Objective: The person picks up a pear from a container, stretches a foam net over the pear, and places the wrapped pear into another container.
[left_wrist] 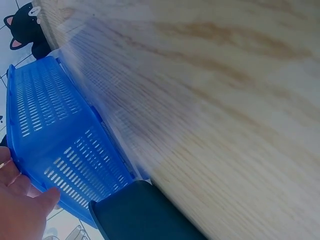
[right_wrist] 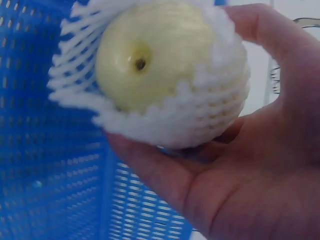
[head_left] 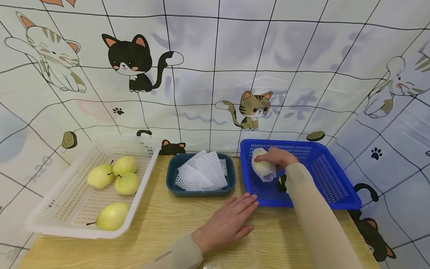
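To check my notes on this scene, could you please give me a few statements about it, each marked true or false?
1. The right hand holds a pear. True.
2. The net covers that pear completely. False: one end is bare.
3. Four other pears lie in the white basket. True.
4. The left hand grips a pear. False: it is outstretched at the blue basket.
5. The spare nets lie in the blue basket. False: they lie in the tray.
6. The tray stands between the two baskets. True.

Hand (left_wrist: pixel 20 212) at blue basket (left_wrist: pixel 42 147), perhaps touching.
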